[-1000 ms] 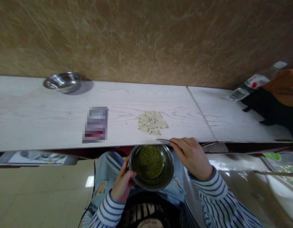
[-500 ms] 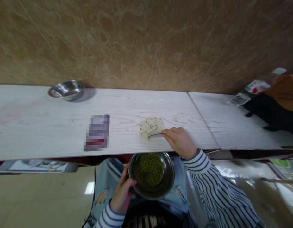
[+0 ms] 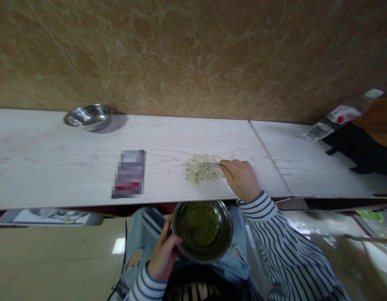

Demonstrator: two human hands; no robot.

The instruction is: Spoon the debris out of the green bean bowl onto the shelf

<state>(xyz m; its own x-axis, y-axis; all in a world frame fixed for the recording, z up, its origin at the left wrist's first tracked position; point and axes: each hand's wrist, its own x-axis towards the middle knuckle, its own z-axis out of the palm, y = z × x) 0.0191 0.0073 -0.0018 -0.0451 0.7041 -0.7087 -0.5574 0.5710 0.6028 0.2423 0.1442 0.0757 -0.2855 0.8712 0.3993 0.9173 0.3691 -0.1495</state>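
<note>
My left hand [image 3: 164,253] grips the rim of a steel bowl [image 3: 225,228] filled with green beans [image 3: 197,223], held over my lap just below the table edge. My right hand [image 3: 241,179] rests on the white wooden table [image 3: 55,167] with fingers pinched on a thin flat card [image 3: 210,165]. The card's far end lies in a small heap of pale grains with dark specks [image 3: 198,171], right in front of the hand.
An empty steel bowl [image 3: 88,116] stands at the back left by the brown wall. A blurred packet [image 3: 129,173] lies left of the grain heap. A plastic bottle [image 3: 340,113] and dark and orange cloth [image 3: 365,142] sit at the far right.
My right hand moved with the card from the rim of the bean bowl up onto the table and into the grain heap. The left hand kept holding the bowl.
</note>
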